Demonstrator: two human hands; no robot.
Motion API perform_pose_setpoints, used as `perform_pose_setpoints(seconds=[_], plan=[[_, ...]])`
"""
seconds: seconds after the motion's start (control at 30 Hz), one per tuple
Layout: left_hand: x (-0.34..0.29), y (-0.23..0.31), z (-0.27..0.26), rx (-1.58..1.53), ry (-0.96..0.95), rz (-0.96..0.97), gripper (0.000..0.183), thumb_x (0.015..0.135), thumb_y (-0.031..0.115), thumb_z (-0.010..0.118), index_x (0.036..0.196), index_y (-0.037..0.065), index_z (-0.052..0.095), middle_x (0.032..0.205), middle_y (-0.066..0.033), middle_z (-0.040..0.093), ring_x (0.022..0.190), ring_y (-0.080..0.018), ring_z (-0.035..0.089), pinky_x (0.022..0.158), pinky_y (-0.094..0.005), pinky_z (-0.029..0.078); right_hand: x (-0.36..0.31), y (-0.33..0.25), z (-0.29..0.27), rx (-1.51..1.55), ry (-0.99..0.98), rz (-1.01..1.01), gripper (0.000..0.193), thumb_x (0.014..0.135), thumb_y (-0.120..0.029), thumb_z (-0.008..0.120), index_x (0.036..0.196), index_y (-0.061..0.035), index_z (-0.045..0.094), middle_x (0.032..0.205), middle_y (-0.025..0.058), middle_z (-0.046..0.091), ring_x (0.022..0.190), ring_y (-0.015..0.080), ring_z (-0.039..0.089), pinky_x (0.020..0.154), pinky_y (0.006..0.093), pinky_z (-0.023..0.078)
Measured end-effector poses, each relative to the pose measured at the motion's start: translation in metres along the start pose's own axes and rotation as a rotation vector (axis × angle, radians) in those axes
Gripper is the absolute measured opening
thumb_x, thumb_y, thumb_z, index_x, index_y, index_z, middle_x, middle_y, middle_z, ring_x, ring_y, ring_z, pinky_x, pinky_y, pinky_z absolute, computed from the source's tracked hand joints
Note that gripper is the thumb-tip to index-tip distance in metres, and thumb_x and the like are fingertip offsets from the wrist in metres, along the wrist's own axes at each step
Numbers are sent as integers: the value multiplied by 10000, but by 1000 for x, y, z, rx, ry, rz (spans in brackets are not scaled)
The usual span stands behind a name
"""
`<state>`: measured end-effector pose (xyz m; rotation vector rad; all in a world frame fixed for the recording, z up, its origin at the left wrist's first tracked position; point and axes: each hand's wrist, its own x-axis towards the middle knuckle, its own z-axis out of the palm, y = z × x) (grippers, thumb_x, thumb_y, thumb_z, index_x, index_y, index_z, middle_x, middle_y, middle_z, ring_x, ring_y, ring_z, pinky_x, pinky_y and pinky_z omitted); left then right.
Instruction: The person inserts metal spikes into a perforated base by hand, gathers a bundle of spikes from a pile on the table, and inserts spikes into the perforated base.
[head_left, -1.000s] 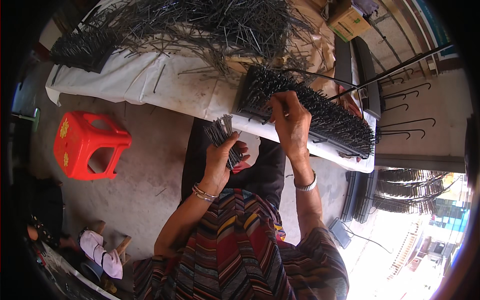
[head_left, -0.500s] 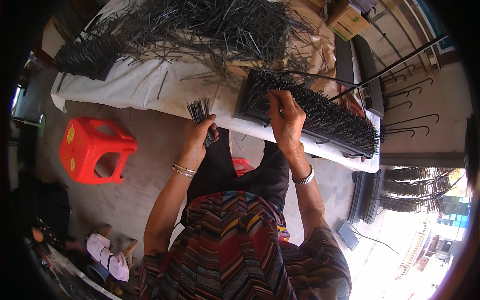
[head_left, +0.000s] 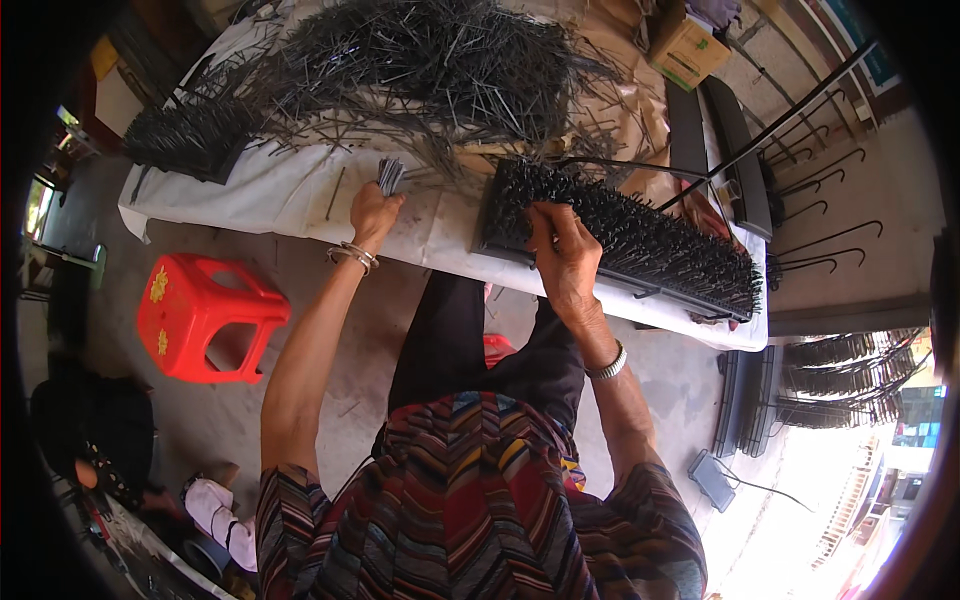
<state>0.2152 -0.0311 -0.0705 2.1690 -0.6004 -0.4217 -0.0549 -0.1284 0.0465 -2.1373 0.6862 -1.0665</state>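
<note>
My left hand [head_left: 372,215] is closed round a bundle of thin dark metal rods [head_left: 391,174], whose ends stick up above my fingers over the table's near edge. My right hand [head_left: 568,258] has its fingers pinched together at the left end of a long black rack [head_left: 640,235]. That rack is densely filled with short upright dark rods. Whatever is between the right fingertips, if anything, is too small to make out. Behind the hands, a large loose heap of similar rods [head_left: 430,75] covers the back of the table.
A white cloth [head_left: 290,210] covers the table. Another rod-filled block [head_left: 190,135] stands at its left end. A red plastic stool [head_left: 200,315] is on the floor at left. A cardboard box [head_left: 688,50] sits at back right; hooked rods [head_left: 830,235] hang at right. Another person [head_left: 95,430] is at lower left.
My left hand has moved up and slightly left with the bundle, from in front of the table to over its edge. My right hand stays pinched at the rack's left end.
</note>
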Motion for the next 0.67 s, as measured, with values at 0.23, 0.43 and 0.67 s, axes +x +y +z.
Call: perform_pose_setpoints(seconds=[0.23, 0.43, 0.67], plan=[[32, -5, 14, 551, 264, 253, 352, 705, 332, 795, 805, 25, 655, 813, -186, 656, 781, -357, 656, 651, -450, 512, -4, 8, 9, -37, -63, -37, 121, 833, 4, 653, 935, -51, 618, 809, 126, 622, 671, 291, 629, 572, 354, 496], [32, 14, 22, 629, 174, 393, 346, 711, 317, 792, 783, 1, 671, 803, -174, 657, 780, -343, 649, 626, -451, 507, 7, 6, 20, -402, -120, -194, 53, 817, -104, 667, 843, -112, 621, 877, 63, 568, 741, 265, 593, 666, 387, 498], [21, 53, 16, 888, -26, 367, 404, 758, 415, 738, 819, 16, 721, 889, -118, 706, 1091, -363, 564, 780, -413, 499, -6, 13, 7, -278, -189, -88, 182, 846, -131, 654, 1029, -128, 655, 1017, 105, 570, 914, 292, 599, 753, 368, 509]])
